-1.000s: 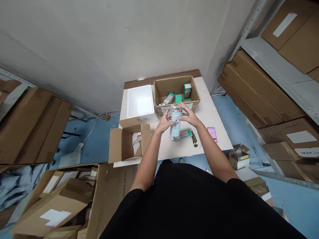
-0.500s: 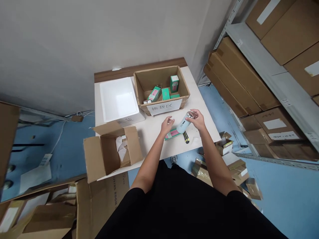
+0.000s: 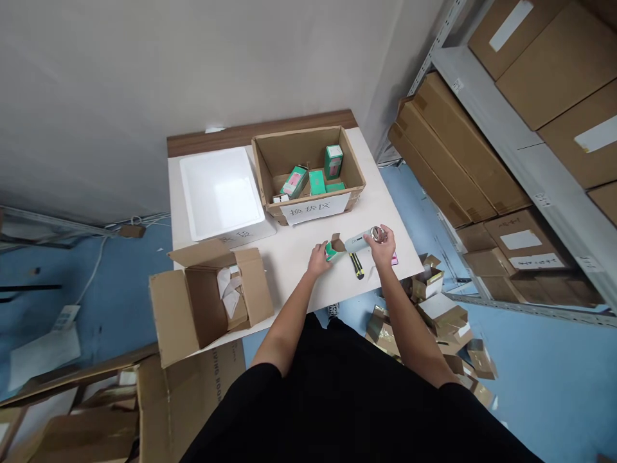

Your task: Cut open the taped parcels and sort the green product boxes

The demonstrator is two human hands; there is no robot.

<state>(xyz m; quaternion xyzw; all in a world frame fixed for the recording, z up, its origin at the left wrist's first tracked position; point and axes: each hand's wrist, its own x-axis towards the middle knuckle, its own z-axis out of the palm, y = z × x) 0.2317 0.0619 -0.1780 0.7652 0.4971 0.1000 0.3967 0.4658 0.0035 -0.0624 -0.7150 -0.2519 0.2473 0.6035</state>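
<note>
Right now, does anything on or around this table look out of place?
Yes: small cartons lie jumbled on the floor to your right, some with flaps open, unlike the boxes stacked on the shelving.

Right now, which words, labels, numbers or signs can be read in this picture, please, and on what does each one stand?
"换货区": on the white paper on the front of the carton holding green boxes.
"LIVING ROOM": on the large cardboard flap at lower left.
Too small or blurred to read: the marks on the white foam box, the bottle, the held green box, the shelf cartons and the shelf tags.
</note>
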